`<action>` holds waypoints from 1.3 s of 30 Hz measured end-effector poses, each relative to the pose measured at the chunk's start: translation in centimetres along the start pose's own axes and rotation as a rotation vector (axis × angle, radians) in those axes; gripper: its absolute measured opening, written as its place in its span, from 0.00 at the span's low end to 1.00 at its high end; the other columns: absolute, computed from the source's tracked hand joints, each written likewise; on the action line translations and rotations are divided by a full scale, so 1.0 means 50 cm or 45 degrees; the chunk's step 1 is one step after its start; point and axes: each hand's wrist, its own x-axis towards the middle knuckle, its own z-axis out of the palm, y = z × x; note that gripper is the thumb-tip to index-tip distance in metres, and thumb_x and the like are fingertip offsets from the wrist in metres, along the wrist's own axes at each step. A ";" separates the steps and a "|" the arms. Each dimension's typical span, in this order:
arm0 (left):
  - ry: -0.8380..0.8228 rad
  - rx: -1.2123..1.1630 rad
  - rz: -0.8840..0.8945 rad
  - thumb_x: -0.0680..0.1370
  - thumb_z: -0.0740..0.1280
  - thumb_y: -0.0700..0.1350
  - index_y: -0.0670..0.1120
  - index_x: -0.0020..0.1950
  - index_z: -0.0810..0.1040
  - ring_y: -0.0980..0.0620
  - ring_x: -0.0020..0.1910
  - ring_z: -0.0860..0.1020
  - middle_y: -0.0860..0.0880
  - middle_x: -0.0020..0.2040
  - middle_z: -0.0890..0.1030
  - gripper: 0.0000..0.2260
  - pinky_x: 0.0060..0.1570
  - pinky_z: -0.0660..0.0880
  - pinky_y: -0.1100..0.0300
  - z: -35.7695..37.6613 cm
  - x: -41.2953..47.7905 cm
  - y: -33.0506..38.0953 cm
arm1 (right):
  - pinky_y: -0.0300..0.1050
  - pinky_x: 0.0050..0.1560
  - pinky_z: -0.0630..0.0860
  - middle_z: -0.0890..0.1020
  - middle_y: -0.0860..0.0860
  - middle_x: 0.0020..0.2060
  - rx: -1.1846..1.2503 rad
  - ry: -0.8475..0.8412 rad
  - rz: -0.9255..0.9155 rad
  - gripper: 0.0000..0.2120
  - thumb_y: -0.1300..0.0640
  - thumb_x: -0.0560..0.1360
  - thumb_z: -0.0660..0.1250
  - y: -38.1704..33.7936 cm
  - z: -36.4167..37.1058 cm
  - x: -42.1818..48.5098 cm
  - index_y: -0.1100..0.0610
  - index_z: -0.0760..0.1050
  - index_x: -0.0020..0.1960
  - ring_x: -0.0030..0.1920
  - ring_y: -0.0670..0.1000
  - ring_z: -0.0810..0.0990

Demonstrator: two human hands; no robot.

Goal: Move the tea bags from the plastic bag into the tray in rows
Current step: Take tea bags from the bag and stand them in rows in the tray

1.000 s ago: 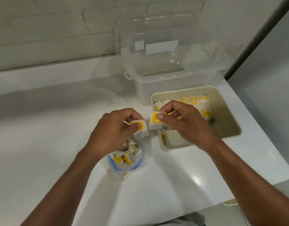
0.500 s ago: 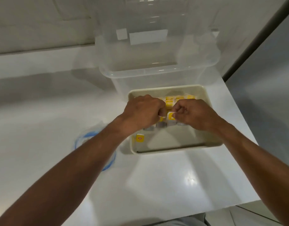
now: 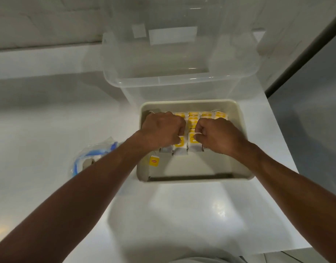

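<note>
White counter [image 3: 182, 215]: hands are now working over tray [image 3: 193, 101], having left plastic bag [image 3: 91, 158]; left hand [image 3: 163, 130] and right hand [image 3: 218, 135] each pinching a tea bag [image 3: 179, 147], extending near row.

Swings the left hand [image 3: 163, 130] and the right hand [image 3: 216, 135] away from the plastic bag [image 3: 91, 158], over the rim and down into the tray [image 3: 191, 180] by the right edge of the counter [image 3: 49, 111]! Carries one along in each pinch: left tea bag [image 3: 179, 145], right tea bag [image 3: 193, 140]. A second ago, held up in the air above the plastic bag; now lowered mid-tray, upright, side by side, lined up with the front row [image 3: 166, 149]. Leaves the plastic bag behind at the tray's left side, uncovered, no longer under the wrists.
</note>
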 end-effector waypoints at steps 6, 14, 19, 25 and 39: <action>0.030 0.087 0.065 0.72 0.69 0.59 0.56 0.52 0.74 0.48 0.55 0.79 0.53 0.53 0.81 0.13 0.51 0.73 0.54 -0.011 -0.015 -0.001 | 0.47 0.44 0.77 0.78 0.43 0.37 -0.070 0.006 0.009 0.18 0.40 0.70 0.72 -0.007 -0.008 -0.025 0.45 0.65 0.49 0.40 0.50 0.77; 0.138 0.262 0.120 0.73 0.67 0.65 0.52 0.60 0.71 0.47 0.56 0.80 0.52 0.56 0.80 0.23 0.49 0.71 0.55 0.029 -0.054 0.014 | 0.45 0.46 0.75 0.80 0.45 0.46 -0.152 -0.135 -0.004 0.12 0.41 0.72 0.70 -0.015 0.015 -0.041 0.46 0.72 0.48 0.47 0.52 0.78; 0.101 0.200 0.062 0.74 0.68 0.63 0.52 0.59 0.74 0.47 0.57 0.80 0.51 0.58 0.80 0.21 0.50 0.73 0.56 0.031 -0.036 0.015 | 0.47 0.46 0.75 0.81 0.45 0.45 -0.060 -0.159 -0.001 0.12 0.41 0.72 0.70 -0.014 0.027 -0.026 0.44 0.70 0.49 0.47 0.53 0.79; 0.180 0.209 0.022 0.75 0.69 0.56 0.52 0.55 0.76 0.48 0.55 0.80 0.50 0.53 0.82 0.12 0.53 0.75 0.56 -0.009 -0.034 0.002 | 0.45 0.44 0.72 0.78 0.44 0.45 -0.181 -0.066 -0.021 0.15 0.37 0.73 0.67 -0.022 0.017 -0.038 0.44 0.70 0.52 0.48 0.53 0.78; -0.015 0.733 0.104 0.78 0.67 0.46 0.49 0.51 0.79 0.49 0.51 0.82 0.50 0.51 0.83 0.04 0.41 0.68 0.58 -0.051 -0.054 -0.016 | 0.46 0.45 0.67 0.81 0.50 0.50 -0.307 -0.096 -0.119 0.15 0.39 0.74 0.68 -0.104 0.013 -0.015 0.48 0.73 0.54 0.51 0.57 0.79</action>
